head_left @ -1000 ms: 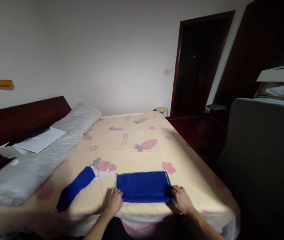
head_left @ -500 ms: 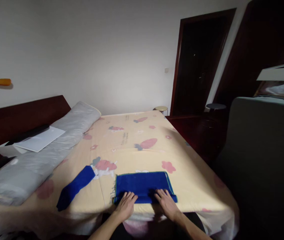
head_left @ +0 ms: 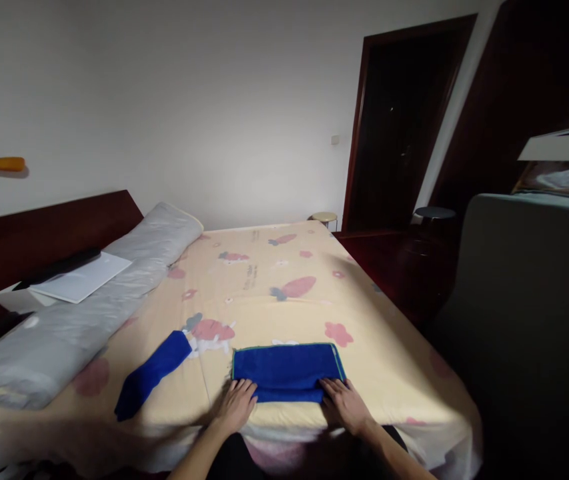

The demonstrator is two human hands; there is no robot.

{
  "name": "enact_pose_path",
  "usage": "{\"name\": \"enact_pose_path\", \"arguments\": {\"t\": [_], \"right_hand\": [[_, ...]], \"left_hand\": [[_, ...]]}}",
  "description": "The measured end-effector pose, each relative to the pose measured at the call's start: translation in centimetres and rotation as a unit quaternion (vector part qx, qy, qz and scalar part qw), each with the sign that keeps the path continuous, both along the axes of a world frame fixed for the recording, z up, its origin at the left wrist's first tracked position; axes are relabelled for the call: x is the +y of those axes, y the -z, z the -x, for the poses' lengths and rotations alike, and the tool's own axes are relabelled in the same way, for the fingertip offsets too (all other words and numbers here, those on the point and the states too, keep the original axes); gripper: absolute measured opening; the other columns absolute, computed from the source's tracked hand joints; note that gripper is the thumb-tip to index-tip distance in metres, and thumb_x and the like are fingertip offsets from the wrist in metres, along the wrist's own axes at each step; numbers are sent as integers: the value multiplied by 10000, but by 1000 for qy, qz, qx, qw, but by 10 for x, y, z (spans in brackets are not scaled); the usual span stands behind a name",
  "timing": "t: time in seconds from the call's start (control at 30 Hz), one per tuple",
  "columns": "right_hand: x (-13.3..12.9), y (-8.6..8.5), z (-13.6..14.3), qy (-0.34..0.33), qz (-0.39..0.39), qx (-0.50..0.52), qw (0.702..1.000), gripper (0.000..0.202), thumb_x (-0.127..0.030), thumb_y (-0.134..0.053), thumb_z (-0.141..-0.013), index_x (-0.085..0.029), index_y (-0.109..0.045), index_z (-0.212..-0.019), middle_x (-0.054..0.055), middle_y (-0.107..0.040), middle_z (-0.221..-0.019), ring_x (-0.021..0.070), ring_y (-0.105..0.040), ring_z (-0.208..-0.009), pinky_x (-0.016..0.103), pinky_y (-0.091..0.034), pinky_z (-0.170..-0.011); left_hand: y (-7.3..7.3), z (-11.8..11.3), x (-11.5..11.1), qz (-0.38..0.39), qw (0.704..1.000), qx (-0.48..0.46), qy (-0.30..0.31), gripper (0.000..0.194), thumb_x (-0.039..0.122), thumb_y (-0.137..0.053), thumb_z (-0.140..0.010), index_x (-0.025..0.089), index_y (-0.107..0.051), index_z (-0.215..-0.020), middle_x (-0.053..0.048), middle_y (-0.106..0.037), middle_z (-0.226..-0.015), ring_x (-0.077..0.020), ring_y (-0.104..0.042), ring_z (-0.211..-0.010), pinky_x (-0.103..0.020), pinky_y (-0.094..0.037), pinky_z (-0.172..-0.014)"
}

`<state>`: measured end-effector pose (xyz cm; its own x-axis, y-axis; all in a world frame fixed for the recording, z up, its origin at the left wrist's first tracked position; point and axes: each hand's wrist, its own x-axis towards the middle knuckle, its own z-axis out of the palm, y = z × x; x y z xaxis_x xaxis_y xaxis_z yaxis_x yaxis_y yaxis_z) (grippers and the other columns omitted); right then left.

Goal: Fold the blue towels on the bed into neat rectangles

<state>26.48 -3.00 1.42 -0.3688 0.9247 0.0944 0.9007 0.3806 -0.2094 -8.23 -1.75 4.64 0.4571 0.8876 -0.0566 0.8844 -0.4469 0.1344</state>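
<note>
A blue cloth (head_left: 287, 363) with a green stitched border lies on the bed close in front of me, its near edge turned over into a thick fold. At the left end of that fold, my left hand (head_left: 237, 405) has its fingers curled over the cloth. My right hand (head_left: 348, 405) grips the fold's right end in the same way. Both thumbs are mostly hidden. To the left, a second blue cloth (head_left: 153, 377), folded into a narrow strip, rests on the sheet apart from my hands.
A yellow sheet (head_left: 284, 320) with carrot prints covers the bed. Along its left side lies a long grey pillow (head_left: 129, 280) with a white flat box (head_left: 81, 277) on it, before the dark headboard (head_left: 64, 223). A dark grey panel (head_left: 529, 287) stands at right.
My hands have moved apart, from the middle of the fold out towards its two ends. The near edge is turned over slightly further. The folded strip stays in place.
</note>
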Motion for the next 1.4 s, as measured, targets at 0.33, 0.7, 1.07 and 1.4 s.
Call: {"name": "enact_pose_path", "arguments": {"t": [0.33, 0.7, 1.07, 1.4], "right_hand": [[10, -3, -24, 79, -16, -65, 995, 294, -236, -416, -898, -192, -667, -1044, 91, -698, -1025, 256, -598, -965, 389, -352, -846], [10, 1, -28, 90, -83, -73, 990, 270, -99, -454, -812, -198, -651, -969, 89, -664, -999, 255, -560, -947, 368, -329, -848], [1, -6, 66, -70, 33, 38, 996, 385, -121, -407, -851, -219, -585, -1177, 69, -646, -1120, 226, -529, -1078, 379, -289, -996], [20, 7, 32, -13, 42, 95, 994, 509, -450, -323, -941, -229, -465, -1377, 90, -490, -1414, 262, -440, -1285, 457, -260, -1076]], "left_hand": [[-3, 35, 10, -33, 996, 32, -77, 336, 313, -333, -952, 237, -601, -1140, -66, -612, -1185, -221, -507, -1131, -393, -331, -985], [-1, 33, 13, -56, 995, 6, -84, 353, 156, -407, -870, 236, -571, -1172, -61, -599, -1193, -216, -490, -1151, -371, -327, -1011], [-6, -57, -3, 3, 991, 11, 133, 406, 183, -376, -889, 233, -501, -1272, -70, -598, -1143, -229, -508, -1104, -393, -332, -1029], [41, -33, 19, -56, 998, 16, 13, 466, 376, -290, -979, 241, -415, -1407, -61, -499, -1414, -234, -439, -1292, -424, -344, -1076]]}}
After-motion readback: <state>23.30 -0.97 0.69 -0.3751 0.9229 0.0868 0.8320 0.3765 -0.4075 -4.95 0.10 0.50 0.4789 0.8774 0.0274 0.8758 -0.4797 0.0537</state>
